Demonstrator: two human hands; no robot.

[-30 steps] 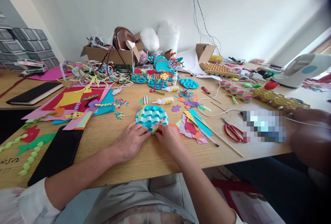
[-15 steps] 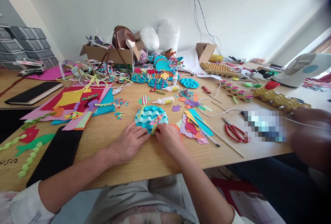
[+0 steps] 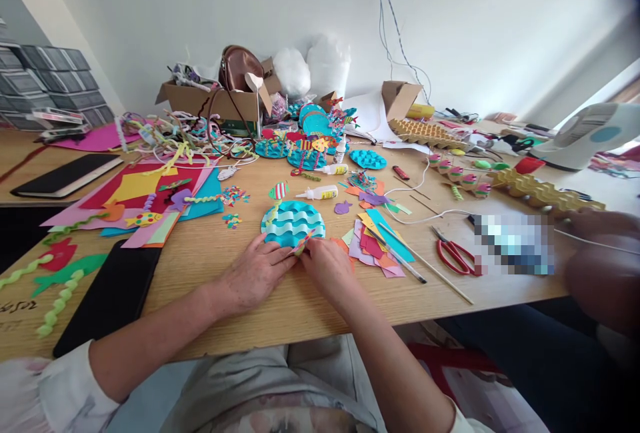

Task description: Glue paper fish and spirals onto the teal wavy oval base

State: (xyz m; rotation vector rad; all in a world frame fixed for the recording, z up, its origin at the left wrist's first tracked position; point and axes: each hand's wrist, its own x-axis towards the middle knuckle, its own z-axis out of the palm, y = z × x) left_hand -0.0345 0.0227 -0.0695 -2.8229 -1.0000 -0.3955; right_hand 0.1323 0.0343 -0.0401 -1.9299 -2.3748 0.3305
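Note:
A round turquoise disc [image 3: 293, 220] with wavy light-blue paper strips lies on the table in front of me. A striped paper fish [image 3: 279, 190] on a pale green twisted stem stands at its far left side. My left hand [image 3: 260, 273] holds the disc's near left edge, its fingers reaching toward my other hand. At the near edge, my right hand [image 3: 327, 265] is closed in a pinch on a second, colourful paper fish [image 3: 304, 241], tilted low and partly hidden by the fingers. What the fingertips touch underneath is hidden.
Glue bottles [image 3: 320, 192] lie behind the disc. To the right are paper scraps [image 3: 373, 246], a pen, a wooden stick [image 3: 440, 273] and red-handled scissors [image 3: 453, 253]. A black phone-like slab [image 3: 110, 293] lies left. Another person's hand [image 3: 600, 240] rests at the right.
The paper fish at my right hand has dropped lower toward the disc's near edge and is more covered by the fingers. My left fingers have moved slightly closer to it.

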